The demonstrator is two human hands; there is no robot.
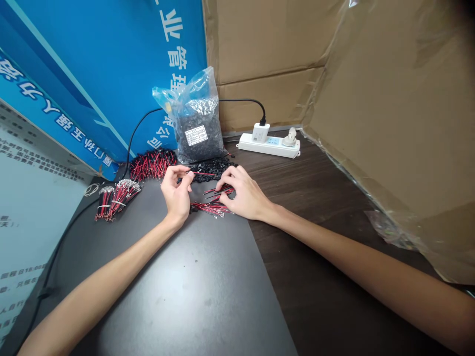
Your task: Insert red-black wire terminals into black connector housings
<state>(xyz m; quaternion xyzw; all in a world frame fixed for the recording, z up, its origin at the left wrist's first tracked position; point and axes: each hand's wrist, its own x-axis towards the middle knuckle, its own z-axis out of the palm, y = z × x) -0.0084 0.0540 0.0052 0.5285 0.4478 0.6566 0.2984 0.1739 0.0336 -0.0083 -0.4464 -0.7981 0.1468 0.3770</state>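
Note:
My left hand [177, 190] pinches one end of a red and black wire [203, 173], which points right toward the other hand. Just right of it, my right hand [243, 193] is curled over several loose red and black wires [226, 189]; whether its fingertips grip any is hidden. Below the hands lies a small pile of wires [212, 207] with pale metal tips. Small black connectors [211, 169] are heaped behind the hands. A larger heap of red and black wires [154, 164] sits to the left, with banded wire bundles [120, 198] in front of it.
Behind the connectors stands a clear plastic bag [200, 131] of black parts with a white label. A white power strip [269, 145] with a plugged-in adapter [261, 132] is at the back right. Cardboard [389, 123] walls the right side. A black cable [63, 242] runs down the left.

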